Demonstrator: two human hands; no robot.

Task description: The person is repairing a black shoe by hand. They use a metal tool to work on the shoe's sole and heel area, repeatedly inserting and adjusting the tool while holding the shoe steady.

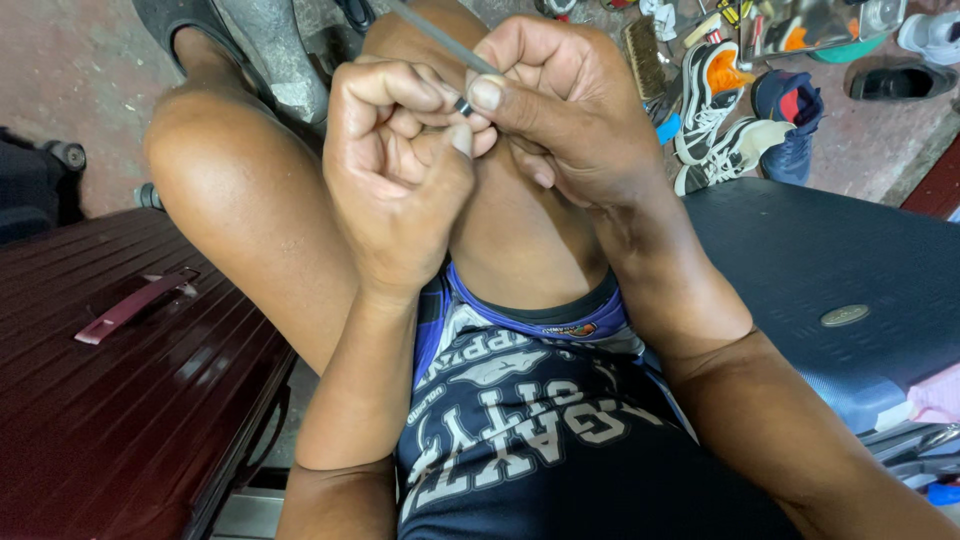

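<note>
My left hand (395, 175) is curled into a fist above my knees, pinching a tiny dark metal piece (464, 105) between thumb and forefinger. My right hand (565, 110) meets it from the right and grips a thin grey metal rod (440, 35), whose tip touches the small piece. The rod slants up and to the left out of my fingers. Both hands press together over my bare legs, and the small piece is mostly hidden by my fingertips.
A dark red ribbed suitcase (120, 400) lies at my left, a dark blue suitcase (830, 270) at my right. On the floor ahead are sneakers (715, 100), a brush (645, 55), a black shoe (895, 80) and scattered tools. A sandal (175, 20) is on my foot.
</note>
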